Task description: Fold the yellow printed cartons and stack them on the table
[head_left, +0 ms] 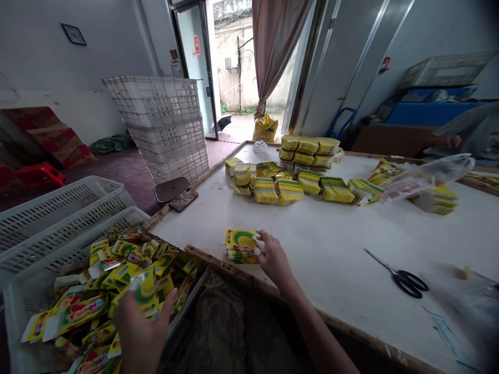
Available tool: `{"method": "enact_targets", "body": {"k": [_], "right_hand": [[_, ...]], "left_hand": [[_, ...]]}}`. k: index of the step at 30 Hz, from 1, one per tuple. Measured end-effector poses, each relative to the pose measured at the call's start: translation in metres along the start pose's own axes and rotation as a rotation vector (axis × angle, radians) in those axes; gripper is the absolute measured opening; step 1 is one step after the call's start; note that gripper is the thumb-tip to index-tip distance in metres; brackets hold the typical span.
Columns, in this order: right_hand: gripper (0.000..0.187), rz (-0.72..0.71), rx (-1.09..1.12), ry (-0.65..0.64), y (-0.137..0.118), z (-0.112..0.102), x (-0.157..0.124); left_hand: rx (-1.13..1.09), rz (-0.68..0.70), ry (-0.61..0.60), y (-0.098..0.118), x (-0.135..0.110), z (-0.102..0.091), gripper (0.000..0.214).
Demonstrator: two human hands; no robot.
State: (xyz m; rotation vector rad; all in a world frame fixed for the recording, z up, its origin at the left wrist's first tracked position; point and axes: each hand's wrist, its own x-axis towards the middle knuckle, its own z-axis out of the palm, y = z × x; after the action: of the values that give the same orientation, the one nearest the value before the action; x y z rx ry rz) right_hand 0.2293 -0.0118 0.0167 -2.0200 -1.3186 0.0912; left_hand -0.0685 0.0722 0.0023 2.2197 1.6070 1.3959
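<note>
The small stack (239, 246) of flat yellow and green cartons lies on the white counter (312, 234), near its front edge, and I take this stack as the landmark for all places. At its right end is the right hand (272, 254), whose grip is closed on the stack, with the thumb and fingers against the cartons. To the left of the stack, and lower than it, stands a plastic crate (14, 311), filled with loose cartons (83, 311) lying in many directions. Over these is the left hand (141, 327), which is blurred; its thumb and fingers are spread, one carton (146, 288) shows between them, and I cannot tell whether the grip is clamped on it. Behind the stack there is a row of carton bundles (268, 190), and behind this row, a little to the right, more bundles (307, 151) are piled in layers. To the left of the stack and farther back, a phone (184, 199) lies at the counter edge. Well to the right of the stack lie black-handled scissors (407, 280), with their blades pointing back to the left, and farther behind them is a clear plastic bag (429, 179)
</note>
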Motion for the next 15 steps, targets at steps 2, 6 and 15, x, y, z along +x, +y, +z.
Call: {"method": "enact_targets", "body": {"k": [2, 6, 15], "right_hand": [[0.043, -0.020, -0.114, -0.064, 0.004, 0.004, 0.009], [0.041, -0.069, -0.127, -0.114, 0.006, 0.009, 0.011], [0.048, -0.113, -0.068, -0.027, 0.027, 0.018, 0.011]], "left_hand": [[0.055, 0.096, -0.206, -0.004, -0.003, 0.010, 0.055], [0.210, 0.045, -0.740, -0.010, -0.020, 0.038, 0.048], [0.303, 0.048, -0.914, -0.062, -0.009, 0.054, 0.055]]}}
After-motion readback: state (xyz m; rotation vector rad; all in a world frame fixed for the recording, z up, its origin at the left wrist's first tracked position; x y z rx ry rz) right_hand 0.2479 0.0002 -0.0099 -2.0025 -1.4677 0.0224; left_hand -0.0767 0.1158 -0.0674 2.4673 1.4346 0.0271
